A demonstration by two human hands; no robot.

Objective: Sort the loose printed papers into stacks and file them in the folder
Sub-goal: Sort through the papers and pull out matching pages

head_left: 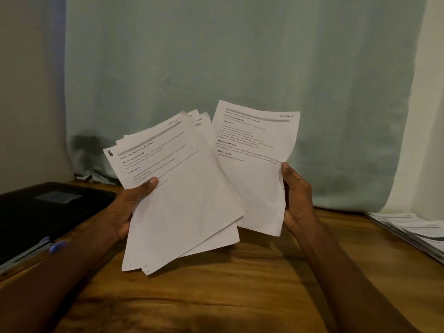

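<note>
holding now: the left hand (pixel 125 207) grips a fanned bundle of printed papers (pixel 177 200), thumb on the front near its left edge, fingers hidden behind
right hand: the right hand (pixel 298 200) pinches a single sheet (pixel 254 169) at its right edge, thumb tip on the print side
key relation: the single sheet stands just right of the bundle and its lower left part passes behind the bundle's right edge; both are in the air above the middle of the table (pixel 240 296)
long axis: the bundle leans with its top to the right; the sheet is nearly upright, its top tilted a little to the left
labels: the top page of the bundle reads "section 1", a page behind it "section 2", the single sheet "section 4"
look of papers: white, thin, a bit curled; small punch holes show at the lower edge of the bundle
folder: a black folder (pixel 48 212) lies flat at the left edge of the table, nearer to the left hand, well apart from the right
other pile: more papers (pixel 413 231) lie at the right edge of the table, near the right hand
judgement: the sorting seems in its early part; the section 4 sheet probably needs its own place on the table
</note>
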